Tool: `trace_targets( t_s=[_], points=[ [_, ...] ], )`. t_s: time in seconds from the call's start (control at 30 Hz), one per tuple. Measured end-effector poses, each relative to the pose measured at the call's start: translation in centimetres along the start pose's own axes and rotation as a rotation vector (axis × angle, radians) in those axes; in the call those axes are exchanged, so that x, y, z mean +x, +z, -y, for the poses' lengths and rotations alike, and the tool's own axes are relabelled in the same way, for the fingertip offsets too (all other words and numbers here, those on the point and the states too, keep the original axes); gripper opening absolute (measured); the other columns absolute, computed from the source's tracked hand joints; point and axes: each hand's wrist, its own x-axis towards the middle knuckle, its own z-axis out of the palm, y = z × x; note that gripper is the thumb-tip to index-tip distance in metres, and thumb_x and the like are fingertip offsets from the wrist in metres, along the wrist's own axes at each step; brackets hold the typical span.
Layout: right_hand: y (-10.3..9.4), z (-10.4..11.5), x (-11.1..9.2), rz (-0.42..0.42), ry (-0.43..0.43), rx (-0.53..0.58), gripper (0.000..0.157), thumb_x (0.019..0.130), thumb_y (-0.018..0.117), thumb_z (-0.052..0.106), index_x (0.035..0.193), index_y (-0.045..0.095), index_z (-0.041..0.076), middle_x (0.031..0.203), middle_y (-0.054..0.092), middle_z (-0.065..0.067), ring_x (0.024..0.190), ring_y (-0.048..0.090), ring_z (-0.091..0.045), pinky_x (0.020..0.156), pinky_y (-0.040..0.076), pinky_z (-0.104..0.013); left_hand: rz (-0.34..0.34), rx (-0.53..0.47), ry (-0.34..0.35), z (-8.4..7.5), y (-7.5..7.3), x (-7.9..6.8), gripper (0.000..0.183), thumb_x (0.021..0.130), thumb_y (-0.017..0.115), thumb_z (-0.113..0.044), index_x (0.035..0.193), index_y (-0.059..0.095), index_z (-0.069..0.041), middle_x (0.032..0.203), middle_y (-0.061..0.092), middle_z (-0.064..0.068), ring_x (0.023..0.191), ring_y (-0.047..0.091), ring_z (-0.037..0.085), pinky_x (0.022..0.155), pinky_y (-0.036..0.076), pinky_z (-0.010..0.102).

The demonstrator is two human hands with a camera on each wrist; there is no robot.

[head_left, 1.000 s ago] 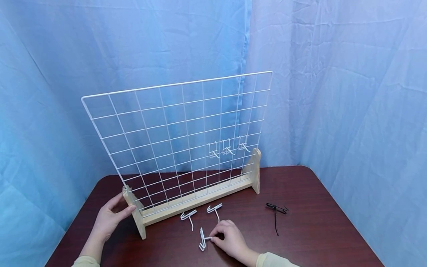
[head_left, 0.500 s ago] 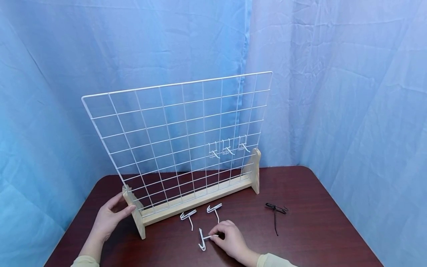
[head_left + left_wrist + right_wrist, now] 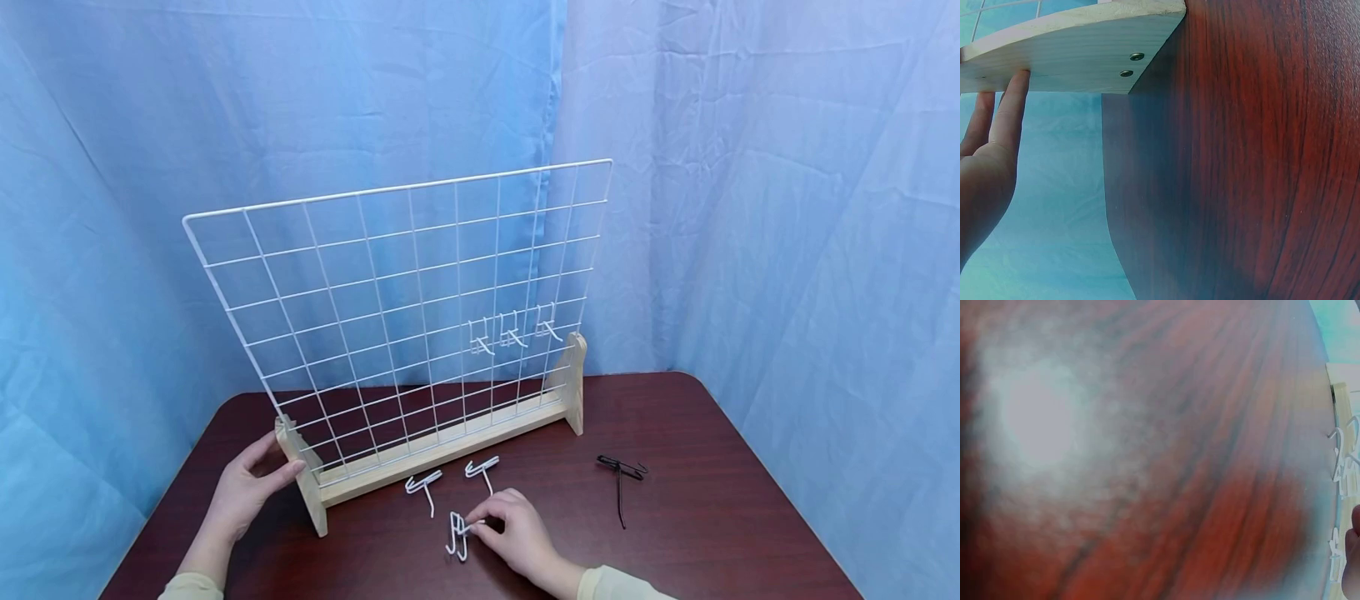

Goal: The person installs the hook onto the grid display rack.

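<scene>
In the head view a white wire grid panel (image 3: 397,189) stands upright in a wooden stand (image 3: 450,448). The left hand (image 3: 242,493) grips the stand's near left end piece, thumb at the front and fingers farther back. Its fingertip shows against the wood (image 3: 1079,59) in the left wrist view. Between thumb and fingers, the right hand (image 3: 519,537) pinches a white wire hook (image 3: 452,535) by its prong, with the two bent clips pointing down. Beyond that hand lie two more white hooks, a left one (image 3: 424,482) and a right one (image 3: 482,468).
Several white hooks (image 3: 513,335) hang low on the grid's right part. A black wire hook (image 3: 621,472) lies to the right on the dark red table (image 3: 697,500). Blue curtains (image 3: 750,208) surround the table. The right wrist view is mostly blurred tabletop.
The right hand has turned the white hook between its fingers, so both clips now show side by side and point down. The left hand and the stand have stayed put.
</scene>
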Motion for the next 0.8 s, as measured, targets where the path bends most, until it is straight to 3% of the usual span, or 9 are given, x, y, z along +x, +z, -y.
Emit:
trace_targets(
  t_s=[0.17,0.4,0.63,0.8],
  points=[
    [-0.2,0.1,0.1,0.001,-0.004,0.002,0.017,0.072,0.086,0.011,0.081,0.076,0.022,0.083,0.065,0.019,0.082,0.056,-0.005,0.075,0.045,-0.020,0.003,-0.004,-0.002,-0.1,0.0,-0.1,0.062,0.087,0.077,-0.012,0.140,0.049,0.006,0.103,0.053,-0.033,0.099,0.050,-0.010,0.078,0.045,0.010],
    [-0.7,0.3,0.4,0.012,-0.025,-0.016,0.017,0.072,0.086,0.010,0.081,0.076,0.021,0.082,0.067,0.017,0.081,0.057,-0.005,0.074,0.046,-0.022,0.006,-0.006,-0.003,-0.2,0.0,-0.1,0.063,0.087,0.077,-0.012,0.140,0.049,0.006,0.107,0.056,-0.022,0.098,0.051,-0.009,0.078,0.046,0.011],
    [-1.3,0.3,0.8,0.036,-0.030,-0.023,0.017,0.072,0.086,0.011,0.080,0.076,0.022,0.079,0.065,0.019,0.079,0.055,-0.002,0.070,0.045,-0.019,0.006,-0.005,-0.012,-0.1,-0.1,0.0,0.063,0.087,0.078,-0.012,0.140,0.048,0.006,0.103,0.054,-0.031,0.098,0.050,-0.010,0.078,0.047,0.012],
    [-1.8,0.4,1.1,0.047,-0.020,-0.035,0.016,0.072,0.086,0.012,0.079,0.076,0.023,0.077,0.064,0.021,0.077,0.055,-0.002,0.069,0.045,-0.020,0.006,-0.007,-0.007,-0.1,-0.1,-0.1,0.062,0.087,0.077,-0.010,0.140,0.049,0.006,0.105,0.055,-0.027,0.098,0.050,-0.011,0.078,0.046,0.011]
  ],
)
